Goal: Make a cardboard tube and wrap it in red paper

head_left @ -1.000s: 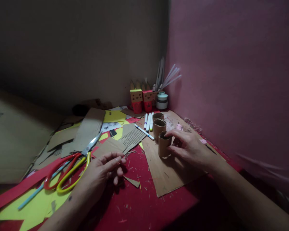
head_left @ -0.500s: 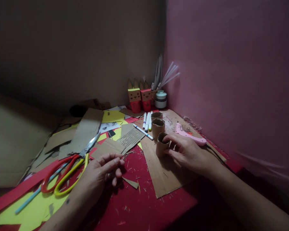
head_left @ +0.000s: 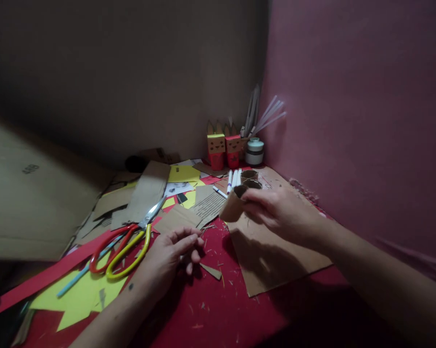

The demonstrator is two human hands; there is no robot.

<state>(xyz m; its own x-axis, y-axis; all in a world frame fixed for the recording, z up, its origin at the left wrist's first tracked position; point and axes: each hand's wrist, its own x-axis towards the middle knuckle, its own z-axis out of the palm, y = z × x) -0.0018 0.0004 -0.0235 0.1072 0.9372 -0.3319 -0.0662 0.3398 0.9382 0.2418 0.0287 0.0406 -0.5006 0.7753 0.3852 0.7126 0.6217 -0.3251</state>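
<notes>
My right hand [head_left: 281, 211] pinches a short brown cardboard tube [head_left: 230, 209] by its rim. The tube is tilted and held up off a flat cardboard sheet [head_left: 290, 256], on which a shadow falls. Just behind it stand two more cardboard tubes, the rear one [head_left: 249, 176] showing its open top and the nearer one [head_left: 254, 184] largely covered by my hand. My left hand [head_left: 176, 249] rests over the red tabletop [head_left: 189, 309] with loosely bent fingers apart, and no object shows in it. A small cardboard sliver [head_left: 211, 271] lies beside its fingertips.
Red-and-yellow-handled scissors [head_left: 145, 224] lie left among yellow paper [head_left: 64, 295], a red strip [head_left: 54, 268] and cardboard scraps. White markers [head_left: 234, 181] lie beyond. Two box-headed figures [head_left: 216, 145] and a lidded jar [head_left: 254, 152] stand in the corner against a pink wall [head_left: 363, 106].
My right hand has raised the nearest tube from the cardboard sheet and tipped it, bringing it left. The view has shifted, so the scene sits further right. My left hand keeps its pose.
</notes>
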